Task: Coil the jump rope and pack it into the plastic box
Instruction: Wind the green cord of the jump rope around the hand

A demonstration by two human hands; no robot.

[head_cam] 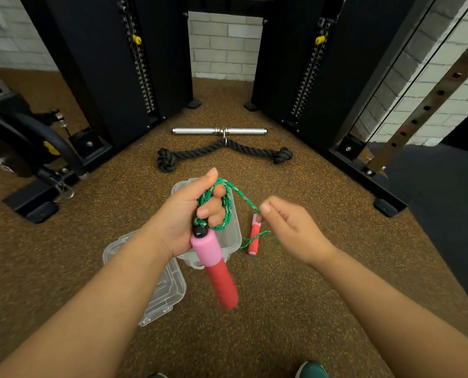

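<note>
My left hand grips several loops of the green jump rope, and one pink and red handle hangs down from that fist. A strand runs from the coil to my right hand, which pinches it between thumb and fingers. The other pink and red handle lies on the floor just right of the clear plastic box. The box sits open on the floor under my left hand, partly hidden by it.
The clear lid lies on the brown floor left of the box, under my left forearm. Beyond are a black knotted rope attachment, a metal bar and black weight-machine columns. A shoe tip shows at the bottom.
</note>
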